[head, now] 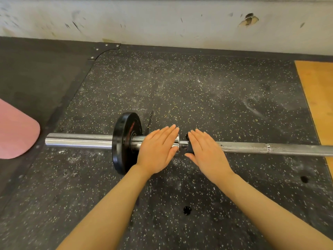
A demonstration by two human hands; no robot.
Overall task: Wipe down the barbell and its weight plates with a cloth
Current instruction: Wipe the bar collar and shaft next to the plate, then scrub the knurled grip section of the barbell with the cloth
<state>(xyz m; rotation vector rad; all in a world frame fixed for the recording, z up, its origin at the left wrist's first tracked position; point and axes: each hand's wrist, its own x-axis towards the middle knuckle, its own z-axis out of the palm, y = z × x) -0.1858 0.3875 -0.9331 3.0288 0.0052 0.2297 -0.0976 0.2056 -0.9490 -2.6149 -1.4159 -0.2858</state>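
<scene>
A chrome barbell [270,147] lies across the speckled rubber floor. One small black weight plate [122,141] stands on its left sleeve [77,140]. My left hand [156,150] lies flat with straight fingers over the sleeve collar, just right of the plate. My right hand [205,152] is flat too, over the inner end of the shaft, and a small dark object [189,147] shows under its thumb side. What that object is I cannot tell. No cloth is in view.
A pink mat [16,130] lies at the left, close to the sleeve's end. A wooden platform panel [317,98] runs along the right. A scuffed white wall [162,20] bounds the far side. Two dark holes [187,210] mark the floor near me.
</scene>
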